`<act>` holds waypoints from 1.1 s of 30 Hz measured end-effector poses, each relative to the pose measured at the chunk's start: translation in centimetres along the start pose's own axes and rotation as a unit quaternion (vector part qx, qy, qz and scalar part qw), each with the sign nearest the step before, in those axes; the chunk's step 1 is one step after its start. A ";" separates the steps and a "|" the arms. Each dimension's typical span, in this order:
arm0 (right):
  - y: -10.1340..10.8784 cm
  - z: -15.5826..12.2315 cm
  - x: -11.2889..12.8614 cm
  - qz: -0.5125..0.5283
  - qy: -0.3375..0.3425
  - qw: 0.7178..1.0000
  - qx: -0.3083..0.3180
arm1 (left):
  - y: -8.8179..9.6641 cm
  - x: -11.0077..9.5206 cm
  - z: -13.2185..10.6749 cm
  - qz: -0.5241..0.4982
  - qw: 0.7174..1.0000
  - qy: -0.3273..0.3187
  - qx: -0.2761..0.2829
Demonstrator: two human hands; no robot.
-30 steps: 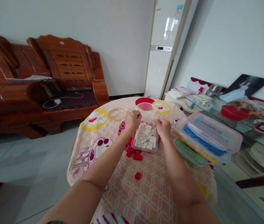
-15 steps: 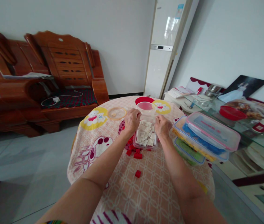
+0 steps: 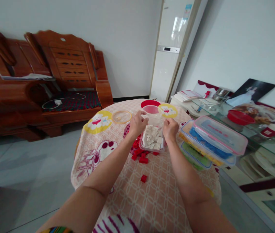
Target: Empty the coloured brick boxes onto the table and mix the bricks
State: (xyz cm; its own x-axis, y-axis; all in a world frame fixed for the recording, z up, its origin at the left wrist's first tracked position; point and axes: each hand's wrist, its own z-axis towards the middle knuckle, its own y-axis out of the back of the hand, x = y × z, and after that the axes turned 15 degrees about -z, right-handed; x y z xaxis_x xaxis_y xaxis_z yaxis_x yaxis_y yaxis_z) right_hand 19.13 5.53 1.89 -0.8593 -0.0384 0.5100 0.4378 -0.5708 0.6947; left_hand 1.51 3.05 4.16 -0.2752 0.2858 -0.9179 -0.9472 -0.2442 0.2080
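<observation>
Two bare hands stand apart over a clear plastic box (image 3: 151, 149) at the middle of a cloth-covered round table (image 3: 161, 187). The left hand (image 3: 138, 124), at eleven o'clock of the box, has thumb and finger parted; the right hand (image 3: 170, 129), at one o'clock, has fingers curled, whether gripping the rim I cannot tell. White pieces (image 3: 152, 136) fill the box. Loose red blocks (image 3: 143, 159) crowd its edge at seven o'clock; one sits alone nearer, about six. An orange-rimmed round lid (image 3: 122, 117) lies at ten. Stacked lidded containers (image 3: 220, 134) at three limit space beside the right forearm. Beyond are a wooden bench (image 3: 67, 61) at ten and a red bowl (image 3: 240, 117) toward two.
</observation>
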 end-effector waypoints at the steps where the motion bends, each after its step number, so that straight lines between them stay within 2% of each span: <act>1: -0.1 0.2 -0.3 0.018 -0.008 1.000 -0.003 | 0.1 0.1 -0.3 -0.037 0.999 0.034 0.012; 4: -0.2 0.8 -1.0 0.063 -0.036 0.997 0.005 | 0.1 0.5 -1.3 -0.093 0.992 0.079 0.033; 7: -0.4 0.6 -1.1 0.116 -0.052 0.991 0.034 | -0.1 1.2 -1.9 -0.087 0.994 0.054 -0.040; 10: -0.4 -0.6 -0.8 0.177 -0.059 0.980 0.066 | -0.6 2.1 -1.8 -0.113 0.985 0.057 -0.117; 14: 0.5 -2.9 -0.3 0.205 -0.066 0.973 0.086 | -1.0 2.9 -1.3 -0.149 0.974 0.068 -0.157; 17: 1.5 -4.4 0.1 0.164 -0.043 0.983 0.075 | -1.1 3.2 -1.0 -0.157 0.971 0.068 -0.167; 20: 1.9 -5.2 0.7 0.109 -0.047 0.993 0.025 | -1.3 3.4 -1.5 -0.157 0.973 0.062 -0.157; 23: 1.5 -5.0 1.2 0.107 -0.087 0.990 -0.011 | -1.5 3.3 -3.2 -0.158 0.981 0.042 -0.106; 25: 1.1 -4.7 1.5 0.112 -0.102 0.988 -0.020 | -1.6 3.1 -4.7 -0.142 0.985 0.014 -0.098; 27: 0.8 -4.5 1.9 0.104 -0.100 0.989 -0.024 | -1.6 2.8 -5.7 -0.109 0.984 -0.014 -0.139; 30: 0.7 -4.8 2.8 0.055 -0.085 0.995 -0.020 | -1.6 2.4 -6.0 -0.062 0.975 -0.032 -0.212; 33: 1.1 -5.2 3.5 -0.017 -0.075 0.997 -0.006 | -1.7 2.2 -5.3 -0.036 0.971 -0.034 -0.232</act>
State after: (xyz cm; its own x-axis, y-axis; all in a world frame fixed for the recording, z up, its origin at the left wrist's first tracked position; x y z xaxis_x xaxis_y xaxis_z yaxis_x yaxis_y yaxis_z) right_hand 15.23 0.55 1.81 -0.8240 0.1033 0.5571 0.4051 -0.5800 0.7067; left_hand 3.42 -0.77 -0.05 -0.2352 0.3741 -0.8971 -0.7924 -0.6083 -0.0459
